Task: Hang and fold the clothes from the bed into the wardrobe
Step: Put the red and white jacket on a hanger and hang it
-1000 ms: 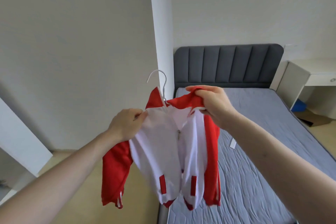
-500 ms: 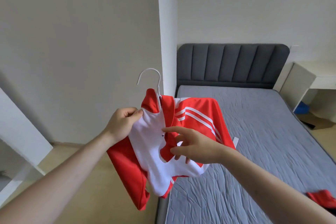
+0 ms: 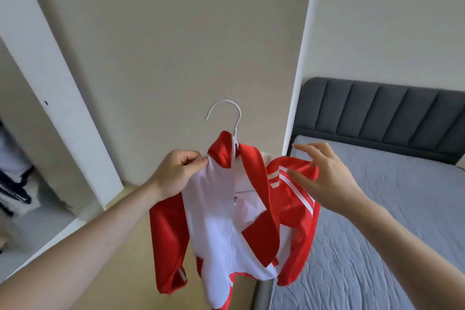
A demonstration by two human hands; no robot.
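A small red and white zip jacket (image 3: 226, 214) hangs on a white hanger (image 3: 230, 113), whose hook sticks up above the collar. My left hand (image 3: 176, 173) pinches the jacket's left shoulder and holds it up in front of me. My right hand (image 3: 324, 178) is spread with straight fingers, its fingertips at the jacket's red right shoulder with the white stripes. The jacket's front flap is folded open, and the left sleeve dangles down. The wardrobe (image 3: 37, 133) stands open at the left.
A bed with a grey mattress (image 3: 377, 234) and a dark padded headboard (image 3: 377, 111) fills the right side. A white wall corner (image 3: 302, 58) rises between bed and wardrobe. Dark and white clothing (image 3: 12, 184) hangs inside the wardrobe. Beige floor lies below the jacket.
My view has turned left towards the wardrobe. My right hand let go of the jacket's front and rose to its right shoulder with fingers spread. My left hand keeps its pinch.
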